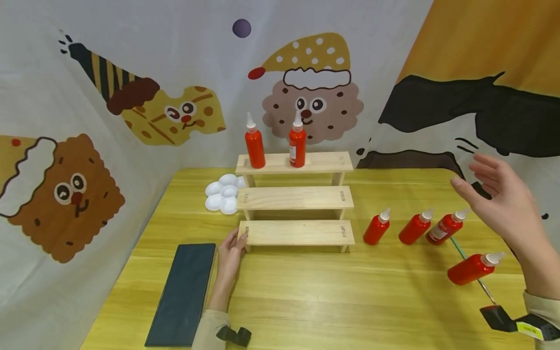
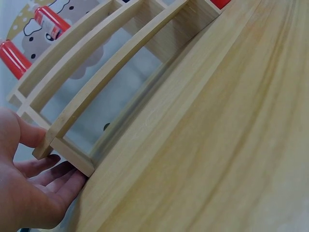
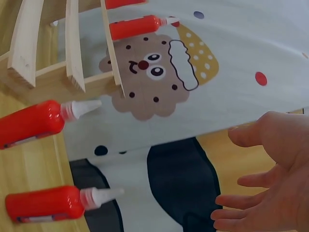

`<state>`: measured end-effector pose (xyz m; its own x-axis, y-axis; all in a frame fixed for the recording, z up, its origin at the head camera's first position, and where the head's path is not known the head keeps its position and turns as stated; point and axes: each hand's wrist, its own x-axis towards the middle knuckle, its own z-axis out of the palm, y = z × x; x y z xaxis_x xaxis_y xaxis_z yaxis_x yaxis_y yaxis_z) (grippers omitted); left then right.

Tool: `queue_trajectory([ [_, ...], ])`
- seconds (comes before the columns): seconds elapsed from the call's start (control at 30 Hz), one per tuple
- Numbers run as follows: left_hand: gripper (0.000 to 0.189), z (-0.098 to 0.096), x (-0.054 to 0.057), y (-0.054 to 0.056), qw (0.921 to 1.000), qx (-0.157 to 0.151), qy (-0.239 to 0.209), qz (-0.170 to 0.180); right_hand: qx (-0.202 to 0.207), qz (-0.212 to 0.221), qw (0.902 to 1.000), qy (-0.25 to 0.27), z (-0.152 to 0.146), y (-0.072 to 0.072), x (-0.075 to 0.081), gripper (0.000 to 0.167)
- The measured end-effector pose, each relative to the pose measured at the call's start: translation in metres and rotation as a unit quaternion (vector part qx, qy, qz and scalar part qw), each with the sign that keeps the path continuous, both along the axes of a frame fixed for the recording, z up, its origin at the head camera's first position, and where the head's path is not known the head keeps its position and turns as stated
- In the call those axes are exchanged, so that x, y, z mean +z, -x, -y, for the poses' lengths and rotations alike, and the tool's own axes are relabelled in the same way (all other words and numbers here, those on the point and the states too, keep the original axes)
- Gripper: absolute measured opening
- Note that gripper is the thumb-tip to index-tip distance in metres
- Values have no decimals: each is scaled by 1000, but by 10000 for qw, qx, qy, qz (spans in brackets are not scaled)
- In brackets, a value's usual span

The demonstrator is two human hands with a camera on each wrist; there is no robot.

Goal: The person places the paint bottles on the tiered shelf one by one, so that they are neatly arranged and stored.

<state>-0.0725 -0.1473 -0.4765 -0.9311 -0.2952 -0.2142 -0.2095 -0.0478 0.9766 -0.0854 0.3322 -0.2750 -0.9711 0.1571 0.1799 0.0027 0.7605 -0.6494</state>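
Left grip [image 1: 231, 247] on rack [image 1: 295, 232], lengthwise left-right

No wording, brand, number or sign is legible anywhere. The red paint bottles [image 1: 297, 146] on the wooden step shelf [image 1: 295, 197] carry pale labels too small to read; the cartoon backdrop [image 1: 312, 104] behind that shelf bears drawings only.

Six red paint bottles [image 1: 297, 146], one three-tier wooden shelf [image 1: 295, 198], one white palette [image 1: 224, 193], one dark tray [image 1: 183, 292].
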Motion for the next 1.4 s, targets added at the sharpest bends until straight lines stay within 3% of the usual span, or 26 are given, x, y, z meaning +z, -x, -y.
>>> queue_trajectory([
  [0.23,51,-1,1,-1,10000,-26,41,-18,-239,60,9997,-22,-19,-18,-15,74],
  [0.37,51,-2,1,-1,10000,-37,90,-8,-353,-111,9993,-30,-57,-15,-54,74],
  [0.43,51,-2,1,-1,9999,-36,100,-8,-374,-99,9992,62,-62,-20,-61,74],
  [0.5,51,-2,2,-1,9999,-27,108,-8,-427,-9,9989,182,-62,-27,-64,74],
  [0.6,51,-1,2,-1,10000,-5,99,0,-508,235,9980,304,-49,-41,-55,75],
  [0.9,52,-1,3,-3,9999,-58,124,23,-596,757,9945,421,-58,-54,-79,79],
  [1.13,53,-2,2,-4,9999,-74,95,22,-882,1390,9854,431,-56,-65,-96,84],
  [1.27,52,-1,3,-4,9999,-60,72,47,-917,1493,9841,288,-58,-68,-106,84],
  [1.4,52,-1,4,-4,9999,-71,125,21,-1011,1613,9803,519,-58,-71,-111,85],
])
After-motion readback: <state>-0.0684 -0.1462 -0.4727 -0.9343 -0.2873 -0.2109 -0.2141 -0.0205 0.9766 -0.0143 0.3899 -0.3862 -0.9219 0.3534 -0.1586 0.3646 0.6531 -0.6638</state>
